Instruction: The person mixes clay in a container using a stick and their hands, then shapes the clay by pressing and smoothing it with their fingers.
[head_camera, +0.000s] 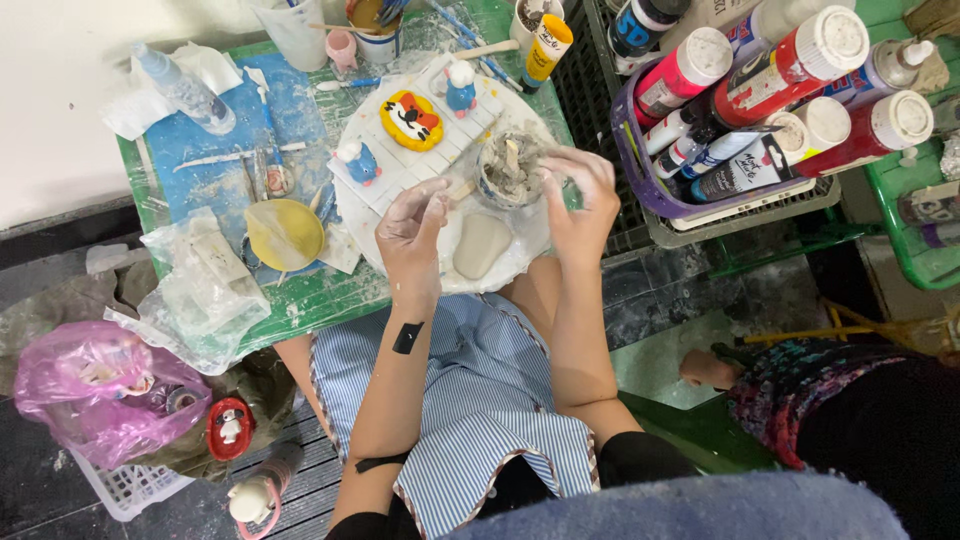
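Head view: small cup of grey clay slurry (510, 167) on white round board (380, 240), atop green tabletop (330, 295). Right hand (580, 200) touching cup's right rim, fingers (572, 172) curled around it, steadying; clearly the nearer hand. Left hand (410, 232) just left of cup, slightly nearer the body, fingers (428, 198) pinched on small stick or bit of clay, which one not discernible; clay-smeared. Cup upright, mouth open upward, stick standing in slurry. Flat grey clay slab (481, 246) below cup, between both hands, long axis running away from body. Painted tiger piece (411, 120) and two blue figurines (358, 160) farther up board, apart from hands.
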